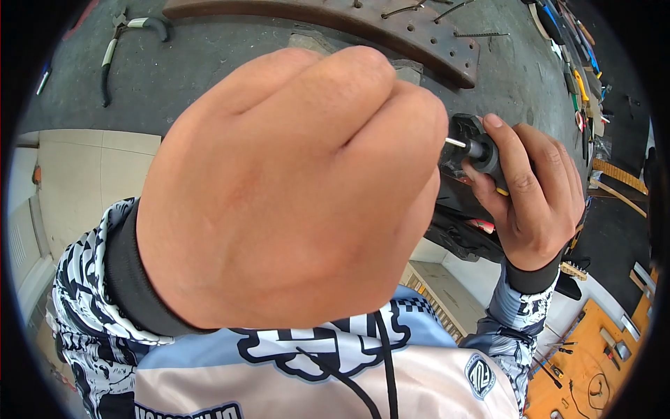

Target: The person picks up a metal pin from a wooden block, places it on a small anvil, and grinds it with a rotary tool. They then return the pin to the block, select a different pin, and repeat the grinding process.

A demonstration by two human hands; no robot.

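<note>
My left hand [293, 188] fills the middle of the head view, very near the camera with its back toward me. Its fingers are curled closed, and whatever they hold is hidden. To its right, my right hand [534, 188] is closed around a black tool with a thin metal shaft [490, 159] and a bit of yellow on its body. The bare shaft points left and passes out of sight at the edge of my left fist. A dark block-like part [463, 128] shows just behind the tool.
A brown holed block [419, 36] with thin metal bits lies across the grey bench [209, 63]. Pliers [115, 49] lie at the far left, a pen [44, 79] beyond them. Several hand tools line the right edge. An orange board [576, 377] with tools is at lower right.
</note>
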